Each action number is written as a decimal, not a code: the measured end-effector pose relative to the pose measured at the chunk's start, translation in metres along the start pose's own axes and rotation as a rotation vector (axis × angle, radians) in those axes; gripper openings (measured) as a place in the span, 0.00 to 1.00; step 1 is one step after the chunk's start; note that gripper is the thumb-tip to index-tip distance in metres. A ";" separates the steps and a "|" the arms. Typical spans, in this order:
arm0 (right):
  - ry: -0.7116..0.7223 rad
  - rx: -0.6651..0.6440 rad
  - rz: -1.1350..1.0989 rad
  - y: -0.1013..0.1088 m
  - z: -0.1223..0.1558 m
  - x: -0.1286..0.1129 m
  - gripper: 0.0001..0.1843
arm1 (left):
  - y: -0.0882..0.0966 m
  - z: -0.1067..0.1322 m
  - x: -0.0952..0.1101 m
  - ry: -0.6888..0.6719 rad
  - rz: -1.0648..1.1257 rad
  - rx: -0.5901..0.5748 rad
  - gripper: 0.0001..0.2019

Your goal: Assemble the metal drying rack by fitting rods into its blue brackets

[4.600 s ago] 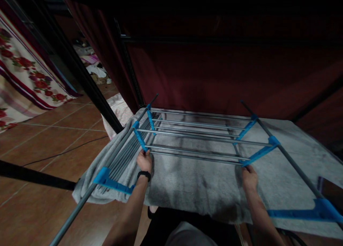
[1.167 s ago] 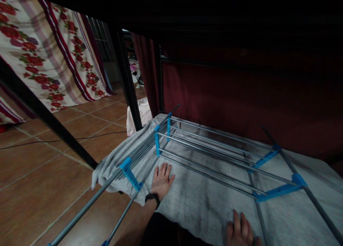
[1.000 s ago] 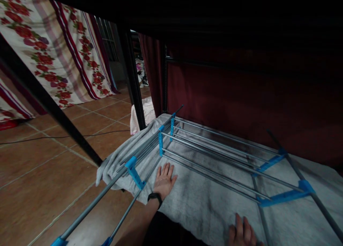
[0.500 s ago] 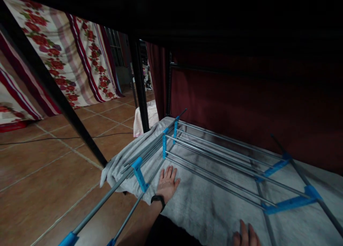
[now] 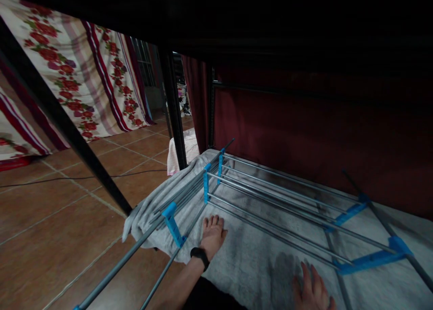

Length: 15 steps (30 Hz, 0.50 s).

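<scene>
A folded drying rack (image 5: 270, 202) of grey metal rods and blue plastic joints lies flat on a grey towel (image 5: 250, 260) spread over the floor. My left hand (image 5: 212, 234), with a black band on the wrist, rests palm down on the towel just in front of the rack's nearest rod, fingers stretched out. My right hand (image 5: 313, 292) lies flat on the towel at the bottom edge of the view, fingers apart, partly cut off. Neither hand holds anything.
Brown floor tiles (image 5: 67, 211) stretch to the left. A black slanted post (image 5: 64, 125) and an upright black post (image 5: 174, 116) stand nearby. A flowered cloth (image 5: 67, 71) hangs at the left, a dark red curtain (image 5: 304, 129) behind the rack. A pink striped cloth (image 5: 189, 148) lies by the post.
Both hands let go of the rack's rods and now lie flat on the towel. The view has swung left. My left fingers have curled slightly in the last half second.
</scene>
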State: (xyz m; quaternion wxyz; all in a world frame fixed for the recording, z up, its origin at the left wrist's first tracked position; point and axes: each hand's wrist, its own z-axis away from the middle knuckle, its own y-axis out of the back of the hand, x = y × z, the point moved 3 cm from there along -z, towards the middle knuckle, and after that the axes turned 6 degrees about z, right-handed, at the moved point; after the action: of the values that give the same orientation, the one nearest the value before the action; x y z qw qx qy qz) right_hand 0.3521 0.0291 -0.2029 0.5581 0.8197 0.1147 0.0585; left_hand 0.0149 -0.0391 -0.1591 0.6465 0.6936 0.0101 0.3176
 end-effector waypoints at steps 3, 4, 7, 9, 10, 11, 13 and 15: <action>0.086 -0.038 -0.026 -0.011 0.001 -0.015 0.29 | 0.032 0.008 0.054 -0.093 0.047 -0.135 0.20; 0.108 -0.048 -0.028 -0.016 0.003 -0.018 0.28 | 0.048 0.011 0.076 -0.171 0.089 -0.187 0.20; 0.093 -0.057 -0.010 -0.028 0.009 -0.022 0.28 | 0.113 0.022 0.151 -0.560 0.455 -0.537 0.26; 0.054 -0.069 0.002 -0.034 0.010 -0.020 0.29 | 0.173 0.026 0.194 -0.762 0.684 -0.765 0.21; 0.045 -0.086 0.002 -0.036 0.010 -0.018 0.29 | 0.205 0.023 0.211 -0.809 0.772 -0.800 0.20; 0.045 -0.105 0.001 -0.038 0.010 -0.017 0.29 | 0.236 0.019 0.222 -0.831 0.804 -0.810 0.19; 0.073 -0.137 -0.006 -0.039 0.010 -0.015 0.28 | 0.292 0.002 0.230 -0.802 0.762 -0.694 0.18; 0.099 -0.140 -0.012 -0.038 0.010 -0.014 0.28 | 0.333 -0.024 0.212 -0.710 0.646 -0.495 0.21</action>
State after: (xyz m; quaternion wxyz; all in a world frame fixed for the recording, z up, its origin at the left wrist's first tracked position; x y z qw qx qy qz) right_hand 0.3357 0.0296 -0.2419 0.6080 0.7741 0.1428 0.1033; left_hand 0.0414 0.0174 0.2315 0.6237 0.5531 -0.4978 0.2393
